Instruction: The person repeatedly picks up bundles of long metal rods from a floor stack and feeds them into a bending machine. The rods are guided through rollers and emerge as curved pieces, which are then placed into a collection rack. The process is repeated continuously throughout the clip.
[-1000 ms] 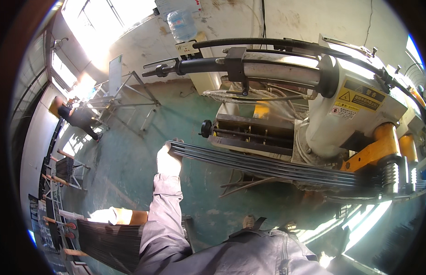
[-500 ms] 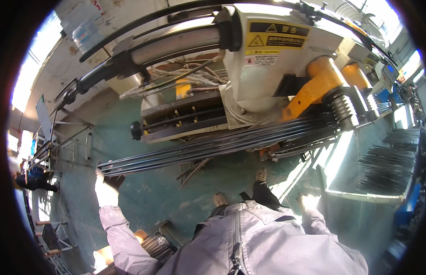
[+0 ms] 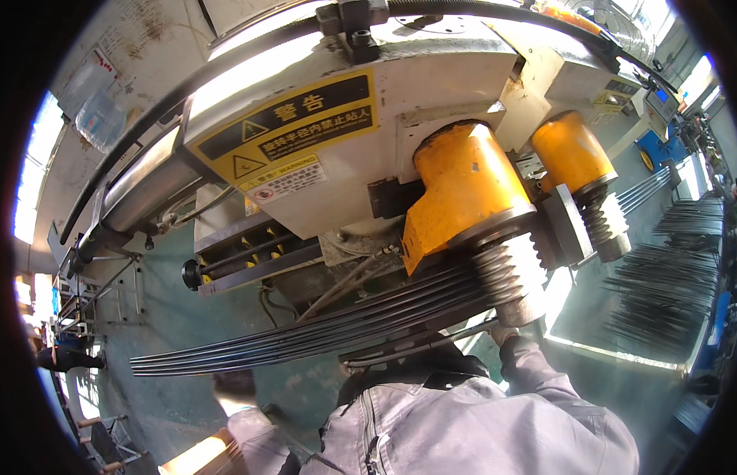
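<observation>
A bundle of long dark metal rods (image 3: 305,336) runs from the left to a ribbed metal roller (image 3: 511,277) under an orange cylindrical housing (image 3: 471,178). My left hand (image 3: 235,385), in shadow, is just below the rods near their left end; its fingers are too dark and blurred to make out, nor can I tell whether it touches them. My right hand (image 3: 504,332) is beside the roller's lower end, close to the tip of a thin bar (image 3: 420,348) below the rods. The roller and sleeve partly hide its fingers.
The large white machine body (image 3: 384,103) with a warning label fills the upper middle. A second orange housing (image 3: 573,150) stands to its right. Piles of thin rods (image 3: 661,293) lie at the right. A wooden-looking block (image 3: 198,455) is at the lower left.
I have moved closer to the machine, so the rollers appear larger. My left hand has left the rods' end and is now lower and further right. My right hand has come up beside the roller.
</observation>
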Tool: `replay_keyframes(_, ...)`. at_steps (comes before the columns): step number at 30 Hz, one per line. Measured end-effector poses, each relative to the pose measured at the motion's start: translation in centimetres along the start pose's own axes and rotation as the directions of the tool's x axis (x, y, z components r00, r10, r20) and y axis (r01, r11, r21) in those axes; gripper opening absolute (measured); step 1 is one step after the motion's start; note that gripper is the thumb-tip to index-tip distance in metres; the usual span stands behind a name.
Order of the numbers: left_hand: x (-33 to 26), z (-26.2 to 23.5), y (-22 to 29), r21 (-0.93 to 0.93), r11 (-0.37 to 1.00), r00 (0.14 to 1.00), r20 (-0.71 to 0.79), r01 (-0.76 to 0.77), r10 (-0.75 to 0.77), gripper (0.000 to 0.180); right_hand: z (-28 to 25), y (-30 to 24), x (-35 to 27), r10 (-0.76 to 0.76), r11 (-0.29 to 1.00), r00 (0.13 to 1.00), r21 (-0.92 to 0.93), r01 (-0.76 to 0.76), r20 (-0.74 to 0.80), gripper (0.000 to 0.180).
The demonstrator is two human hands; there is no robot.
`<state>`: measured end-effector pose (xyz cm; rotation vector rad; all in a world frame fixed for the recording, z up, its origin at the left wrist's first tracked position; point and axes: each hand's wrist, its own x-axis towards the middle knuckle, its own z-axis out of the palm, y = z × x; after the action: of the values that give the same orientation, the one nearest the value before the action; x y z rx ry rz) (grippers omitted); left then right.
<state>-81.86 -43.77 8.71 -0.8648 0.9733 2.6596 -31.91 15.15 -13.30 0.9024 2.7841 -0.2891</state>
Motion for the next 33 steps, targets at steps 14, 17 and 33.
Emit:
replay_keyframes(14,0.3,1.9,-11.5,-0.007,0.787,0.684,0.501,0.617,-0.531,0.047,-4.1,-3.3,-4.3,0.504,0.361,0.794,0.752,-0.551,0.339,0.033)
replay_keyframes(17,-2.7,4.5,-13.0,0.4,0.875,0.58,0.657,0.272,-0.481,0.034,-7.8,-7.0,-8.7,0.564,0.34,0.728,0.693,-0.635,0.39,0.036)
replay_keyframes(33,-12.7,14.2,-9.3,0.934,0.357,0.939,-0.105,-0.021,0.328,0.04,-34.7,-11.0,-2.0,0.779,-0.038,0.555,0.861,0.508,-0.293,0.039)
